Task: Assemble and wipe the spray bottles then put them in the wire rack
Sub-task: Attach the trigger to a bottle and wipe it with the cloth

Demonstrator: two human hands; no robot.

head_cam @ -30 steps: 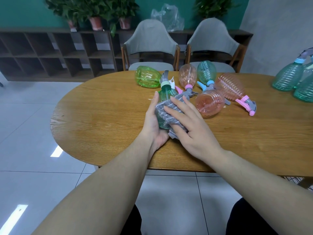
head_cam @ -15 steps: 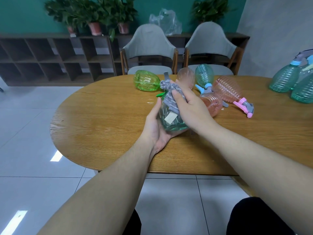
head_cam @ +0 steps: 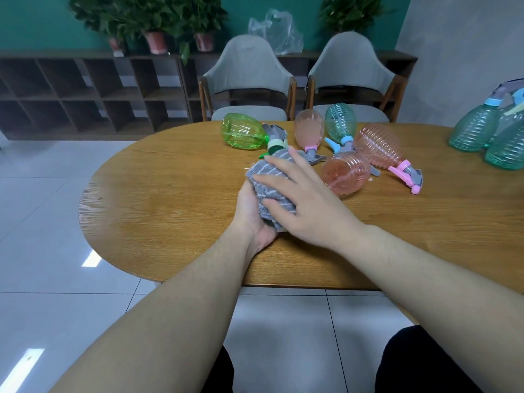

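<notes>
Left hand (head_cam: 255, 214) cradling cloth-wrapped bottle (head_cam: 273, 147) over table (head_cam: 170, 199); right hand (head_cam: 306, 205) flat, pressing cloth (head_cam: 269, 171). Likely light, thin, slippery plastic; best held around belly.

Hands (head_cam: 306, 205) wipe bottle (head_cam: 273, 147) (cloth-wrapped).

It looks like an office or meeting room: an oval wooden table (head_cam: 175, 199) with two grey upholstered chairs (head_cam: 246, 72), a low cubby shelf (head_cam: 85, 92) topped with potted plants (head_cam: 153, 26), a teal wall and glossy floor tiles.
</notes>
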